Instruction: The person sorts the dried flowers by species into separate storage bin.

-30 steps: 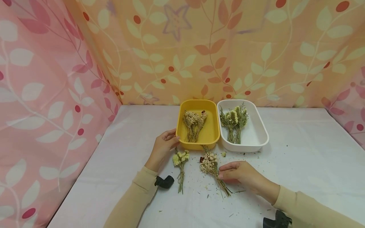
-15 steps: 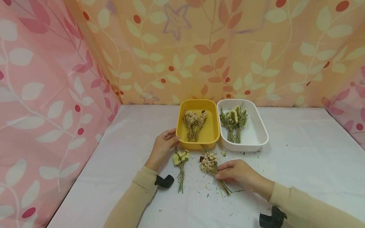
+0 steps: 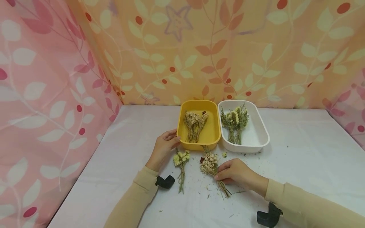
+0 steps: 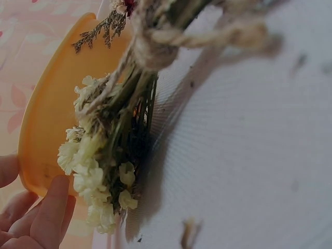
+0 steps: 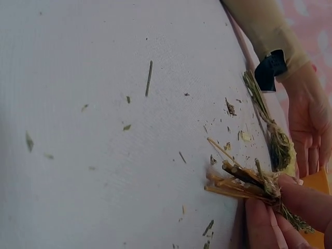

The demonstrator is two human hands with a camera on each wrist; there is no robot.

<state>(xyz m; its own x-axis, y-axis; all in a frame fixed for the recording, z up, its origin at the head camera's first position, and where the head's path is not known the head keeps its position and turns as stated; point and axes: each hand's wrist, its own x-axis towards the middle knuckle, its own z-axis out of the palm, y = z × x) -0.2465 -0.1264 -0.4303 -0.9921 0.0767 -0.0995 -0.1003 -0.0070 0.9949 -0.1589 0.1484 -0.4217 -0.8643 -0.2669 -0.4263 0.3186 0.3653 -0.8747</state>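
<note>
My right hand (image 3: 238,172) pinches the tied stems of a small dried flower bouquet (image 3: 209,164) with cream and dark red blooms, between thumb and fingers, as the right wrist view also shows. The bouquet's cut stem ends (image 5: 233,181) stick out past the fingers. With its fingers and thumb, my left hand (image 3: 163,147) touches the near left corner of a yellow tray (image 3: 199,146); its fingers (image 4: 49,212) lie along the outer wall. Between the hands lies a pale yellow dried flower bunch (image 3: 181,158) tied with twine (image 4: 155,49).
Brown-cream dried bunches (image 3: 194,125) lie in the yellow tray. Beside it a white tray (image 3: 256,139) holds green and yellow dried bunches (image 3: 235,122). Stem and leaf scraps (image 5: 149,78) litter the white tabletop. Patterned cloth (image 3: 159,57) bounds the back and sides.
My right hand has moved slightly left and closed its fingers on the cream bouquet's stems. My left hand keeps its place at the yellow tray's corner.
</note>
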